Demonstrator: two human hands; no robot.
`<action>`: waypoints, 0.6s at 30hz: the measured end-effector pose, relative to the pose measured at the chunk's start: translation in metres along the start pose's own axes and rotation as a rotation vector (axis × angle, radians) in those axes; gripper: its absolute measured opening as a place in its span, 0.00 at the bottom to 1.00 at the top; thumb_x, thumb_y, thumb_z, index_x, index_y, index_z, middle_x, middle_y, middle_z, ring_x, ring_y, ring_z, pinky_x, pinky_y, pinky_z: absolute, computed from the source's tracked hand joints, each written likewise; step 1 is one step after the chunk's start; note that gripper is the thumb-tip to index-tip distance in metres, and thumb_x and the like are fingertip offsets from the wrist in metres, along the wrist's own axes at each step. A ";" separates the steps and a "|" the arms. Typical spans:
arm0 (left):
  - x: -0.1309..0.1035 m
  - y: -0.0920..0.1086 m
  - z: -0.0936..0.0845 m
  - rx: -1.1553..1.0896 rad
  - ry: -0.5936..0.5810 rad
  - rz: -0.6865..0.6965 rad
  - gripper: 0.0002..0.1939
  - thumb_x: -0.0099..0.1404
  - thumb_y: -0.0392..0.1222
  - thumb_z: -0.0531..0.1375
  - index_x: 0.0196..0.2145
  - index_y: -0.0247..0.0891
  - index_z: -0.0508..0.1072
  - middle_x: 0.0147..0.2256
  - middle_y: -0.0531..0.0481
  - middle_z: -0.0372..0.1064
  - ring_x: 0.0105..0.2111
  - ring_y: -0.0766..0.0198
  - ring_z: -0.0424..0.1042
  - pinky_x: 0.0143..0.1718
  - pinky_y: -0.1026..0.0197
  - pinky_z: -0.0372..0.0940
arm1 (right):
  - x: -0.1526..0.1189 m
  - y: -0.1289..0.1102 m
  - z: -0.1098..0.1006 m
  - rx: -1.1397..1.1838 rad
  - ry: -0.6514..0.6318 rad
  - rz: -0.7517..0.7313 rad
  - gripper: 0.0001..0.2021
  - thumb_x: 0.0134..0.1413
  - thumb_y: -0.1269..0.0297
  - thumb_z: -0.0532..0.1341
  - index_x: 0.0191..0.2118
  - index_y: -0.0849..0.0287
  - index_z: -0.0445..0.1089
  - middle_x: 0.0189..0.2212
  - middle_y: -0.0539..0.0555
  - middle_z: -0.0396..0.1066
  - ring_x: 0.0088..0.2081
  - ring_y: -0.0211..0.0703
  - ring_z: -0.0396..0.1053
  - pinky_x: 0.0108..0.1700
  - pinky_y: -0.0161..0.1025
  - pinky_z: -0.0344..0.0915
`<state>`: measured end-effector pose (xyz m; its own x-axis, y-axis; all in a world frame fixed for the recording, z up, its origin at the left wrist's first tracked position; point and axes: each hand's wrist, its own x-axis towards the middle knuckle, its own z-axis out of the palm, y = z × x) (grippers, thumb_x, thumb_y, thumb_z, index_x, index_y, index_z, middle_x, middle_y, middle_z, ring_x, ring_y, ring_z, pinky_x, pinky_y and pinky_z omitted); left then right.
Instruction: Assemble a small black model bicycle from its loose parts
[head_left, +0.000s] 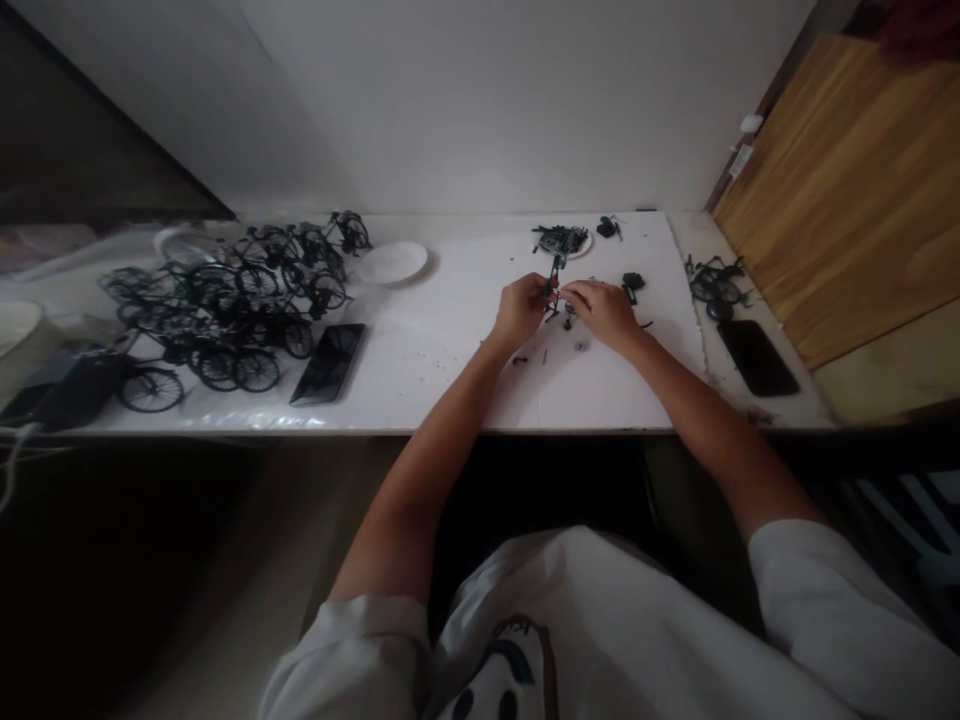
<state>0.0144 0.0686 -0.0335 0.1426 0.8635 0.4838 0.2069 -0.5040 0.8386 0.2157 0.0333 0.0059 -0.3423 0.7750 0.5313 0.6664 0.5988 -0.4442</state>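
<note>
My left hand (pixel 521 308) is closed on a small dark green model bicycle part (pixel 556 270), which juts up and away from the fingers. Its exact shape is hard to make out. Close on its right, my right hand (pixel 602 309) has thumb and fingers pinched together at the same part, and whatever is between the fingertips is too small to name. Beneath the hands lie small loose dark pieces (pixel 568 323). A short dark piece (pixel 520 360) and a small grey round piece (pixel 580 346) rest nearer the table's front edge.
Several black model bicycles (pixel 255 280) crowd the left, beside a phone (pixel 328 364) and a white plate (pixel 393 262). Behind my hands, a white dish (pixel 587 246) holds dark parts. Another phone (pixel 757 357) and dark bicycle parts (pixel 716 280) lie right, near a wooden board (pixel 847 200).
</note>
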 end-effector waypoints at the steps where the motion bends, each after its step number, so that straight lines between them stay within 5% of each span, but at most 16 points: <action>1: 0.000 0.001 0.000 0.026 0.018 0.000 0.05 0.66 0.34 0.67 0.40 0.35 0.79 0.42 0.42 0.85 0.40 0.60 0.83 0.44 0.59 0.74 | 0.000 -0.003 -0.001 -0.063 -0.023 0.001 0.15 0.78 0.56 0.59 0.49 0.56 0.83 0.45 0.58 0.85 0.42 0.48 0.79 0.45 0.40 0.65; 9: -0.003 0.010 0.001 0.250 0.118 0.031 0.05 0.67 0.32 0.66 0.38 0.38 0.81 0.40 0.45 0.86 0.39 0.58 0.84 0.42 0.58 0.73 | -0.003 -0.020 0.005 -0.302 -0.116 0.103 0.19 0.81 0.56 0.54 0.49 0.57 0.82 0.40 0.58 0.85 0.38 0.48 0.78 0.39 0.40 0.56; 14: -0.005 0.012 0.001 0.333 0.132 0.041 0.08 0.69 0.31 0.62 0.39 0.40 0.80 0.38 0.47 0.86 0.38 0.59 0.83 0.41 0.58 0.70 | -0.004 -0.014 0.013 -0.069 -0.061 0.106 0.22 0.80 0.53 0.53 0.46 0.59 0.82 0.35 0.58 0.83 0.36 0.47 0.76 0.40 0.41 0.58; 18: -0.007 0.017 0.001 0.362 0.151 0.025 0.12 0.68 0.27 0.59 0.39 0.41 0.79 0.37 0.48 0.85 0.38 0.61 0.82 0.41 0.60 0.70 | -0.003 -0.012 0.018 0.268 -0.019 0.132 0.37 0.75 0.33 0.48 0.34 0.60 0.78 0.24 0.53 0.72 0.29 0.42 0.68 0.37 0.40 0.60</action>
<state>0.0184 0.0539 -0.0227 0.0135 0.8303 0.5571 0.5372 -0.4759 0.6964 0.1965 0.0280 -0.0036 -0.2789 0.8516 0.4438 0.5081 0.5230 -0.6844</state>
